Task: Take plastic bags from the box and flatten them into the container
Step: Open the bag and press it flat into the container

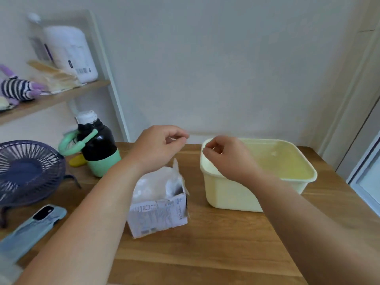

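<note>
**Item log, desk [205, 254], head view**

1. Box [158, 212]: white printed card, top torn open, stands centre of desk, just L of container. Still well filled.
2. Plastic bags [156, 182]: whitish clear wad bulging out of box top. Stock looks nearly full.
3. Container [230, 194]: pale yellow tub, no lid, R of box and close to it without touching. Inside reads flat, yellowish and glossy. Can't tell if flattened bags lie on the bottom or if it's bare plastic.
4. Left hand [162, 145]: raised above and behind box, fingers curled, thumb and forefinger tips pressed together.
5. Right hand [224, 155]: over near-left corner of container, same pinch, fingers closed.
   - Note: small pale glint at each pinch, poss. thin clear film stretched between hands. Nothing visible in the gap, so can't confirm.
6. Misc, L side: black/green bottle [98, 145], navy fan [28, 171], phone [39, 221], shelf [51, 99].

**Progress (est.):** early stage. Bulk of bags still in box, and little or nothing provably in container. Remaining: pull, flatten, lay in, repeat.
</note>
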A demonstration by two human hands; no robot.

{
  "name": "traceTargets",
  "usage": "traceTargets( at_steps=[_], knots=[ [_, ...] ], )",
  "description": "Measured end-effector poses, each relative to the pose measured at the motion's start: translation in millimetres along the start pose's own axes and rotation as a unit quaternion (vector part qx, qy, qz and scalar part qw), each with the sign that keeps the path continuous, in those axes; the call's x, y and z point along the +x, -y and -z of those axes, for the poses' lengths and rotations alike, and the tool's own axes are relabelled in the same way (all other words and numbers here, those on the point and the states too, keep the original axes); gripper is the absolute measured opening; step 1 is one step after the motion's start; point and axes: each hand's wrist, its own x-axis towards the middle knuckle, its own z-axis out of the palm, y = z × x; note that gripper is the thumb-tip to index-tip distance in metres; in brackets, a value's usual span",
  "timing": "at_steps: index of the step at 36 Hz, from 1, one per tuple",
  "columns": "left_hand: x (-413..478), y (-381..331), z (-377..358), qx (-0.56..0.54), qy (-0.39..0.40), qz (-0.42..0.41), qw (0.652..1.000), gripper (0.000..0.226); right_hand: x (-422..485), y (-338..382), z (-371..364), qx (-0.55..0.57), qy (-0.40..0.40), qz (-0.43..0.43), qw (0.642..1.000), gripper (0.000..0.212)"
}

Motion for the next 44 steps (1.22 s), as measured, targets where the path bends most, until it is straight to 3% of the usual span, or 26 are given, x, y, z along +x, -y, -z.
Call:
traceTargets(
  at_steps=[6, 8, 12, 17, 23, 26, 28, 30, 33, 36, 38, 41, 44],
  knots=[
    [-29.5, 37.2, 10.1, 0.049, 0.101, 0.062, 0.992, 0.016, -7.1, 13.4, -45.3, -0.009, 0.130, 0.008, 0.991, 0.003],
    [-34.9, 48.0, 8.4, 0.068, 0.138, 0.074, 0.985, 0.021, -9.2, 13.5, -56.0, -0.030, 0.167, 0.003, 0.985, 0.017],
    [-41.0, 59.1, 3.4, 0.065, 0.163, 0.082, 0.981, 0.032, -9.8, 9.0, -66.1, -0.022, 0.159, -0.015, 0.987, 0.025],
    [-41.3, 60.0, 0.1, 0.041, 0.127, 0.067, 0.989, 0.036, -8.6, 10.9, -62.7, 0.009, 0.151, -0.012, 0.988, 0.025],
    [-39.0, 59.9, -4.9, 0.032, 0.080, 0.054, 0.995, 0.011, -1.9, 10.6, -59.9, 0.095, 0.099, -0.058, 0.989, 0.025],
    [-38.3, 61.2, -4.7, 0.034, 0.091, 0.052, 0.994, 0.012, -3.1, 10.1, -60.2, 0.170, 0.091, -0.107, 0.975, 0.010],
    [-39.0, 61.6, -6.2, 0.035, 0.110, 0.058, 0.992, 0.023, -5.2, 9.0, -62.3, 0.186, 0.116, -0.123, 0.968, 0.015],
    [-39.9, 62.6, -9.4, 0.054, 0.128, 0.061, 0.988, 0.027, -7.7, 7.0, -64.8, 0.159, 0.138, -0.115, 0.971, 0.022],
    [-41.8, 62.8, -12.8, 0.095, 0.149, 0.056, 0.983, 0.005, -11.4, 6.1, -67.1, 0.074, 0.163, -0.066, 0.982, 0.022],
    [-44.1, 56.1, -15.0, 0.125, 0.222, 0.060, 0.965, 0.023, -14.3, 9.0, -67.5, 0.017, 0.199, -0.038, 0.979, 0.014],
    [-45.5, 52.5, -15.1, 0.132, 0.252, 0.071, 0.956, 0.028, -14.7, 11.0, -68.0, -0.025, 0.209, -0.025, 0.977, 0.020],
    [-47.9, 56.2, -9.7, 0.138, 0.209, 0.074, 0.965, 0.025, -14.3, 14.3, -66.3, -0.054, 0.201, -0.016, 0.978, 0.025],
    [-49.7, 67.0, 0.0, 0.123, 0.067, 0.036, 0.990, 0.027, -14.8, 14.3, -64.2, -0.039, 0.205, -0.028, 0.978, 0.033]
  ],
)
